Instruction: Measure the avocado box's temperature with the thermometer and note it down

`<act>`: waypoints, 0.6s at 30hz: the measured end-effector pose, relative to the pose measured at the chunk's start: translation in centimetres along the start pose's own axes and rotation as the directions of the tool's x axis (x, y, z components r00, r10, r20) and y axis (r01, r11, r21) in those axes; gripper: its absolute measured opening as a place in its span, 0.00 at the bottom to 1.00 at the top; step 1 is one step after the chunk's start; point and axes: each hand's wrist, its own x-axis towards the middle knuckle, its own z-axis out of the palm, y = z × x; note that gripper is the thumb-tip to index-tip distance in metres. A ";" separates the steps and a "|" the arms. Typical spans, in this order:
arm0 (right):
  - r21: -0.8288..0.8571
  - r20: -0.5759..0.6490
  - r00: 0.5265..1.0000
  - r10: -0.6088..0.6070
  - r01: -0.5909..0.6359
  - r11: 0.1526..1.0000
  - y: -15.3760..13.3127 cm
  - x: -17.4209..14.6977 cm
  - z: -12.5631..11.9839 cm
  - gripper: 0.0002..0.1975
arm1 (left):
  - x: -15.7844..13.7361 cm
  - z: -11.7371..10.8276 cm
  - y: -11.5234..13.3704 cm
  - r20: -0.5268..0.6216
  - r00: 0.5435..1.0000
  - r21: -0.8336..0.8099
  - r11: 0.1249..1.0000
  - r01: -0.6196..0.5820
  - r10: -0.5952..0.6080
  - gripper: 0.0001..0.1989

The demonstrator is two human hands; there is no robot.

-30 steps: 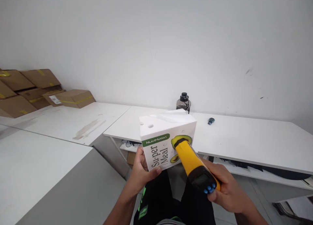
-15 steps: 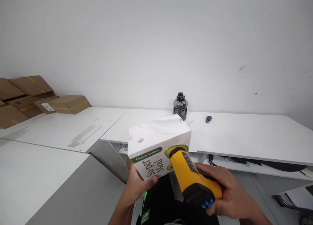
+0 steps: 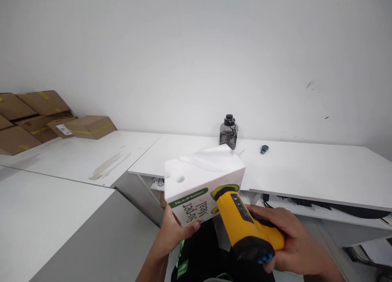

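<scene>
A white carton [image 3: 202, 172] with a green "NutriMotion" label and avocado pictures is held up in front of me. My left hand [image 3: 174, 231] grips its lower left edge, with the thumb on the printed face. In my right hand [image 3: 290, 241] is a yellow and black handheld scanner [image 3: 241, 220], with blue tips at its rear end. The fingers wrap round its handle. The scanner's black head is at the avocado picture; whether it touches the carton I cannot tell.
A dark clear bottle [image 3: 228, 133] and a small dark blue object [image 3: 264, 149] stand on the white table [image 3: 321, 167] by the wall. Several cardboard boxes [image 3: 92, 127] are stacked at the far left. Under the tabletop a shelf [image 3: 337, 214] holds black items.
The carton and scanner sit slightly further right in view, along with the background, as the camera has shifted a little. Both hands keep their holds.
</scene>
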 end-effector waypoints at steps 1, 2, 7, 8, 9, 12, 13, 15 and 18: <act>0.009 0.004 1.000 0.004 -0.004 1.000 0.0 0.1 0.0 0.39 | 0.0 0.1 -0.1 -0.009 1.000 -0.005 1.000 0.008 -0.008 0.47; 0.012 0.006 1.000 0.010 -0.010 1.000 0.0 0.1 -0.1 0.39 | -0.1 0.1 -0.2 -0.023 1.000 -0.010 1.000 0.012 -0.012 0.47; 0.022 0.013 1.000 -0.011 0.011 1.000 -0.3 0.6 -0.5 0.39 | 0.0 0.0 -0.6 -0.032 0.999 -0.006 1.000 -0.008 0.008 0.46; 0.033 0.021 0.999 -0.025 0.024 0.999 -0.3 0.8 -0.6 0.39 | 0.0 0.0 -0.6 -0.018 1.000 0.005 1.000 0.003 -0.003 0.46; 0.044 0.026 0.999 -0.038 0.037 0.998 -0.4 0.9 -0.7 0.39 | 0.1 0.0 -0.7 -0.010 1.000 0.015 1.000 0.013 -0.013 0.46; 0.067 0.058 0.997 -0.044 0.040 0.997 -0.6 1.2 -0.8 0.39 | -0.1 0.2 -0.8 -0.047 0.999 0.025 1.000 0.012 -0.010 0.48; 0.068 0.070 0.997 -0.036 0.031 0.997 -0.5 1.3 -0.9 0.38 | -0.1 0.4 -0.8 -0.068 0.998 0.020 1.000 0.004 -0.003 0.48; 0.057 0.085 0.996 -0.022 0.017 0.998 -0.4 1.2 -0.9 0.38 | -0.3 0.5 -0.8 -0.095 0.995 0.006 1.000 -0.007 0.008 0.48; 0.005 0.072 0.997 -0.005 0.005 1.000 0.2 0.6 -0.8 0.39 | 0.0 0.3 -0.7 -0.055 0.998 0.002 1.000 -0.003 0.003 0.48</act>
